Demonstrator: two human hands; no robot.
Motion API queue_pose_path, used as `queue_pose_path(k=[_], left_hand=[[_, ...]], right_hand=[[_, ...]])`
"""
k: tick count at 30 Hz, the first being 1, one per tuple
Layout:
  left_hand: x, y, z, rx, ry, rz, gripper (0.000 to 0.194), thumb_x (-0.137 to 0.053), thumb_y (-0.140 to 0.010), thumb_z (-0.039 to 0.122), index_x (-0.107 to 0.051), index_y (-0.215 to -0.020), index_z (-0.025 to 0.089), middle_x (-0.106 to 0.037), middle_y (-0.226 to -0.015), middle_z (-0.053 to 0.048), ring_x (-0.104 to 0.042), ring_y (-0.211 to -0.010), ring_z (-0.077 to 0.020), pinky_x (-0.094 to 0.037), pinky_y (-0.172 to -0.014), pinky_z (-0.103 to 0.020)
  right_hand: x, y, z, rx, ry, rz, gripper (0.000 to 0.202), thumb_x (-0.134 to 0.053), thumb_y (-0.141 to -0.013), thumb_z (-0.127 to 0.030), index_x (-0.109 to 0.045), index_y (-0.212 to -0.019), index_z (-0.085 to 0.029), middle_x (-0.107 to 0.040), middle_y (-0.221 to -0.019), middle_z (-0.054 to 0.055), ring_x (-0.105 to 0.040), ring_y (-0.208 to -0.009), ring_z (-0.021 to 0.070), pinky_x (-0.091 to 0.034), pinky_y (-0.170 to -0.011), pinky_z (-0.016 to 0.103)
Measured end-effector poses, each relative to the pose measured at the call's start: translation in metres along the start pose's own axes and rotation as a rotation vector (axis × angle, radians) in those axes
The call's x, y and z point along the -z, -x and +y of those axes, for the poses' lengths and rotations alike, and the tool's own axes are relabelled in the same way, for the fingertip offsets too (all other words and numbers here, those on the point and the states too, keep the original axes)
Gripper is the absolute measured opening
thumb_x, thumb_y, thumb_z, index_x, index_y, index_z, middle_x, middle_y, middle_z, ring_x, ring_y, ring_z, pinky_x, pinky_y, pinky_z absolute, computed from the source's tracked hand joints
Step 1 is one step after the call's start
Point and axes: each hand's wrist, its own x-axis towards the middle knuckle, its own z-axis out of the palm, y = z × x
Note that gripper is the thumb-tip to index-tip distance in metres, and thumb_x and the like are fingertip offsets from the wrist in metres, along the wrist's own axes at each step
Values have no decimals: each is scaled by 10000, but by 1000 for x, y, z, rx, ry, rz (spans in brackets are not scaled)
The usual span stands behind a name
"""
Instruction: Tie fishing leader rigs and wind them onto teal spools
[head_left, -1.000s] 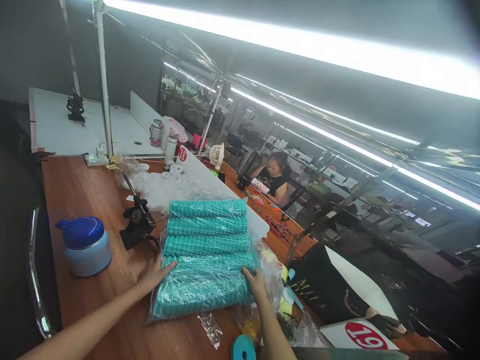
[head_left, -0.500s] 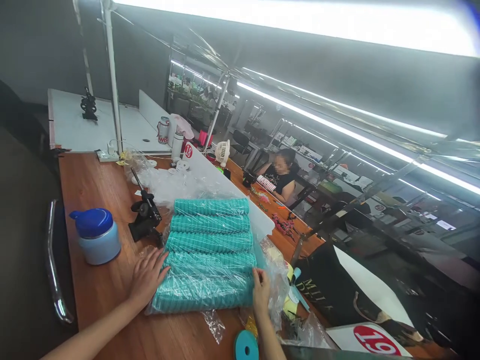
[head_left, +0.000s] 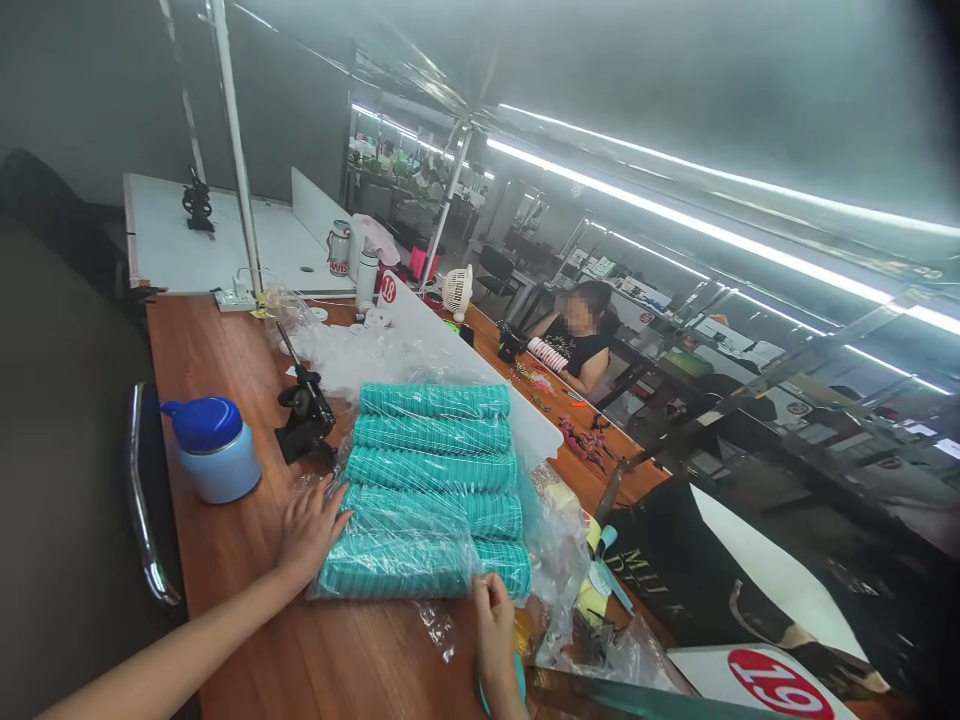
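Note:
Several stacked rolls of teal discs [head_left: 431,465] lie side by side on the brown table [head_left: 247,620], under clear plastic film. My left hand [head_left: 309,532] rests with spread fingers on the left edge of the wrapped rolls. At the lower right corner of the bundle, my right hand [head_left: 493,610] pinches the edge of the clear film [head_left: 420,535]. The right end of the nearest roll shows beyond that film edge. A round teal spool is partly hidden behind my right wrist.
A blue-lidded jar [head_left: 217,460] and a black clamp-like tool [head_left: 306,410] stand left of the bundle. Crumpled plastic [head_left: 562,560] and a black bag [head_left: 675,560] lie right. Behind a white divider [head_left: 450,350], a person [head_left: 581,340] sits holding a striped roll.
My right hand has moved left and toward me with the film edge, uncovering the nearest roll's right end. My left hand stays on the bundle. The camera view has shifted slightly.

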Motion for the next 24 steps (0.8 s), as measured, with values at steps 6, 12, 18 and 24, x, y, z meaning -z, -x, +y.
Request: queue_pose_path(k=[6, 12, 18, 24], left_hand=[[8, -2, 4, -48, -13, 35, 359, -421, -822, 310, -533, -1134, 172, -445, -1262, -161, -374, -1155, -320, -258, -938, -461], [7, -4, 2, -127, 21, 36, 350, -412, -831, 279, -506, -1155, 186, -487, -1244, -131, -375, -1173, -294, -204, -971, -484], [13, -7, 2, -183, 63, 13, 276, -417, -828, 239, -560, -1057, 180, -569, -1137, -117, -450, -1093, -282, -246, -940, -475], [28, -11, 9, -196, 109, -39, 191, -415, -823, 201, -591, -897, 209, -617, -1006, -58, -508, -978, -231, -285, -907, -436]], right_hand=[[-5, -15, -4, 53, 78, -219, 415, -490, -752, -390, -532, -1096, -162, -591, -592, -8, -530, -543, 183, -391, -514, 254], [8, 18, -19, 288, 225, -468, 349, -446, -744, -195, -595, -1042, -297, -670, -845, 21, -583, -770, 207, -399, -690, 272], [16, 34, -30, 505, 699, -421, 248, -401, -807, -221, -637, -871, -264, -578, -698, 37, -539, -661, 184, -379, -579, 263], [-20, 3, -59, 368, 724, -220, 352, -559, -736, -361, -532, -1027, -164, -558, -1025, 97, -533, -924, 216, -417, -737, 279]])
